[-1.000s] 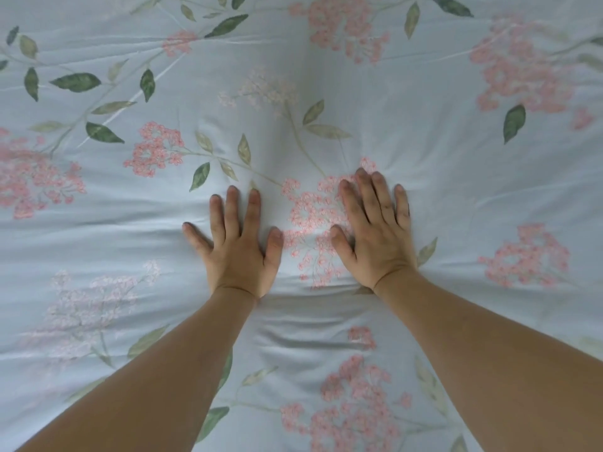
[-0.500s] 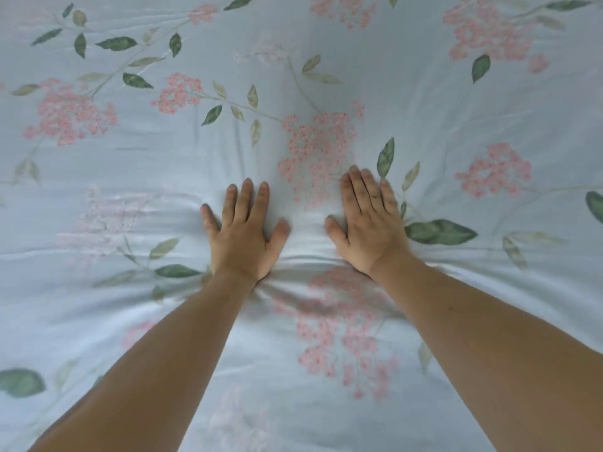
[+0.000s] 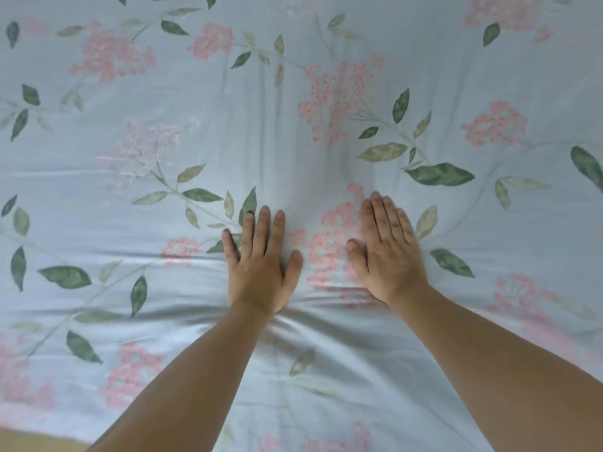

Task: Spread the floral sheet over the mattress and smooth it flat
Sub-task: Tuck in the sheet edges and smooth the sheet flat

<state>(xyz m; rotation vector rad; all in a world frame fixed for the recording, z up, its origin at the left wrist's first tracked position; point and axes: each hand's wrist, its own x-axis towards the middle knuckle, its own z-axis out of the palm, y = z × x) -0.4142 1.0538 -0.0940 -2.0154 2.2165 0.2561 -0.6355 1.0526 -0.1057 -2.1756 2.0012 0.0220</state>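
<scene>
Blue floral sheet (image 3: 326, 141) covers the whole bed; left hand (image 3: 261, 265) and right hand (image 3: 388, 256) lie flat, fingers straight, pressing mid-sheet, probably to push out the creases bunched near the wrists.

Home bedroom: floral sheet (image 3: 326, 158) covers bed across whole view; tan floor strip (image 3: 36, 442) at corner.
</scene>
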